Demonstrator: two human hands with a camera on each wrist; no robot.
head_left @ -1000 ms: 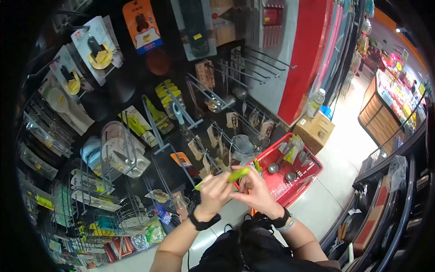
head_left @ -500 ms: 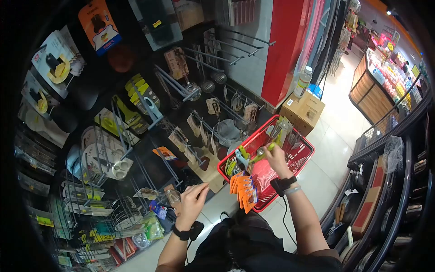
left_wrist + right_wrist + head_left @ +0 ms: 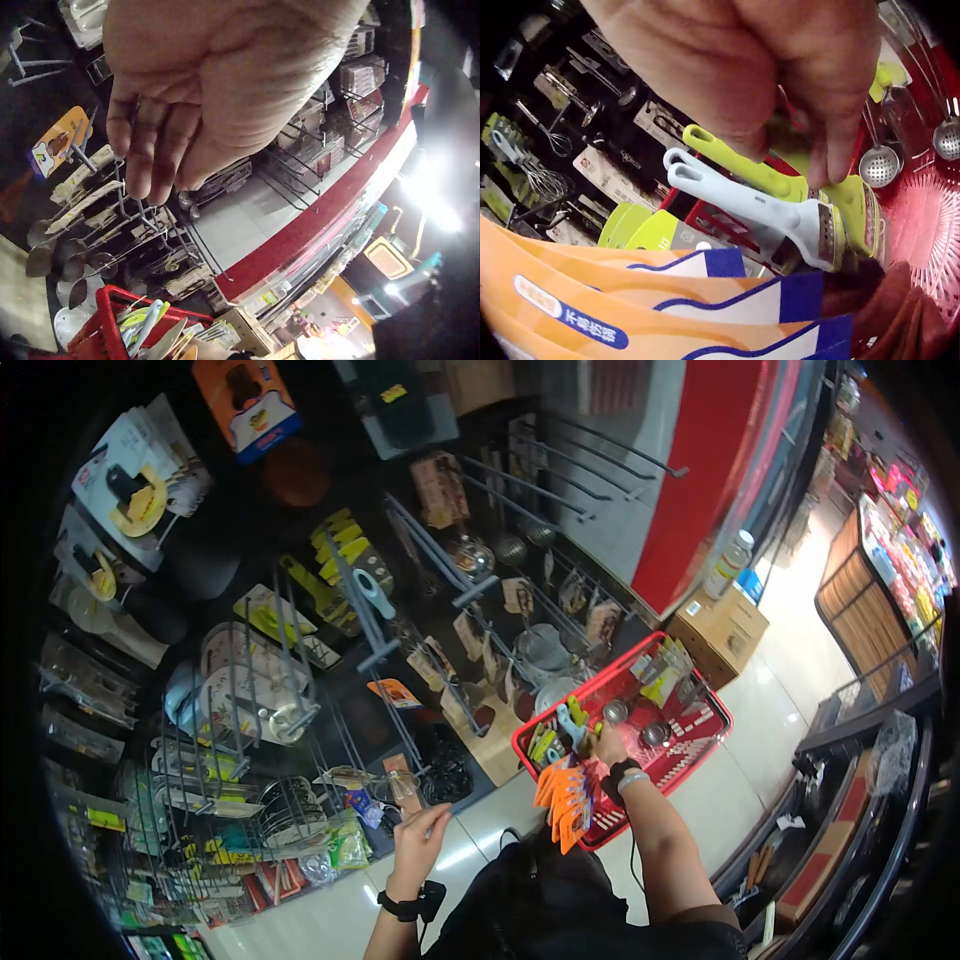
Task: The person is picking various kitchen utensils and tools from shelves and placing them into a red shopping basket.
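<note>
My right hand (image 3: 605,748) is down inside the red shopping basket (image 3: 722,722), pinching a green peeler (image 3: 851,210) by its handle. Close beside that one lie a light-blue peeler (image 3: 761,210) and another green peeler (image 3: 739,165), metal heads pointing the same way. Orange-carded packages (image 3: 577,289) fan out at the basket's near side. My left hand (image 3: 420,845) hangs free in front of the rack with nothing in it; in the left wrist view its fingers (image 3: 154,154) are loosely bent.
Metal skimmers (image 3: 880,165) lie in the basket. Hooks with whisks, ladles and carded utensils (image 3: 465,635) line the wall at the left. Behind the basket stands a cardboard box (image 3: 715,640) with a bottle (image 3: 728,565) on it. Pan shelves (image 3: 840,840) run along the right.
One second ago both hands were together over the basket's near edge with a green-handled tool. My right hand has since carried it down into the basket; the left hand moved off leftward.
</note>
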